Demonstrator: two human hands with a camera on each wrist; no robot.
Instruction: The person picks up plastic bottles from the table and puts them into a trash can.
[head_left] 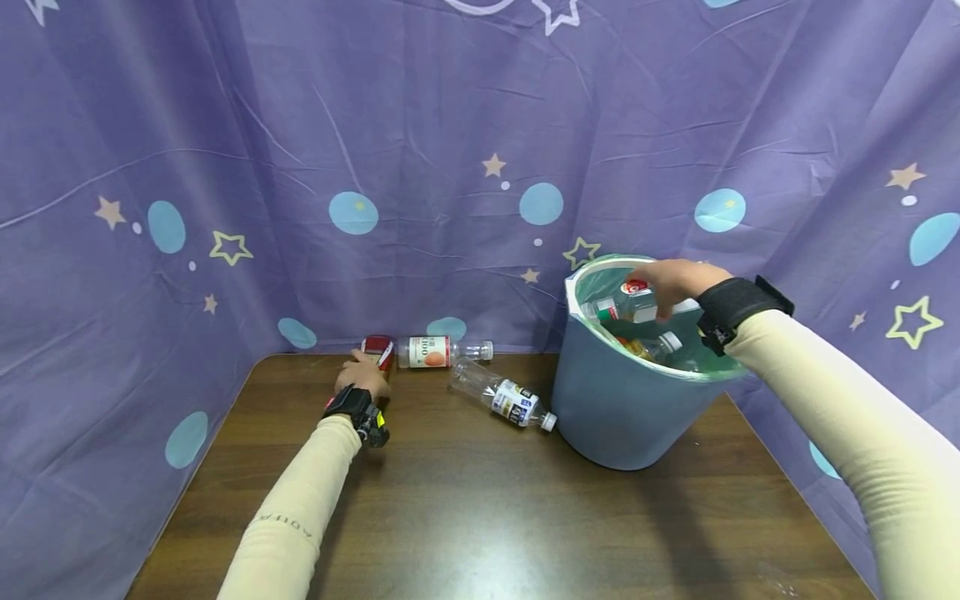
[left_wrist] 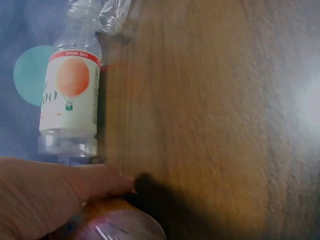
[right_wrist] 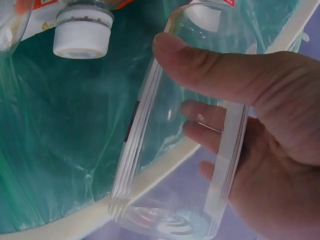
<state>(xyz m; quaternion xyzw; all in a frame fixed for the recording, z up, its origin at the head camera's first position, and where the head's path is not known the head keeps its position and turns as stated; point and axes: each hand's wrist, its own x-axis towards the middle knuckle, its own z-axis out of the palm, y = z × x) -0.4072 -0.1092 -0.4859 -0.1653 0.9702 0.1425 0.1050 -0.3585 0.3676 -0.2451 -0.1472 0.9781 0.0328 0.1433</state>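
Over the mouth of the blue bin (head_left: 630, 417), my right hand (head_left: 678, 279) grips a clear plastic bottle (right_wrist: 175, 165). In the right wrist view the thumb lies across its near side, with fingertips showing through the clear wall. At the table's back left, my left hand (head_left: 363, 375) holds a red-labelled container (head_left: 378, 348), whose kind I cannot tell. The thumb reaches over its rounded end (left_wrist: 120, 227) in the left wrist view; the other fingers are hidden there. Just right of this hand lies a bottle with a peach-picture label (head_left: 431, 352).
Another clear bottle (head_left: 506, 396) lies slanted on the wooden table (head_left: 450, 500), its white cap close to the bin. Inside the bin's green liner (right_wrist: 65, 125) are several bottles, one with a white cap (right_wrist: 82, 37). A purple curtain (head_left: 420, 167) hangs behind.
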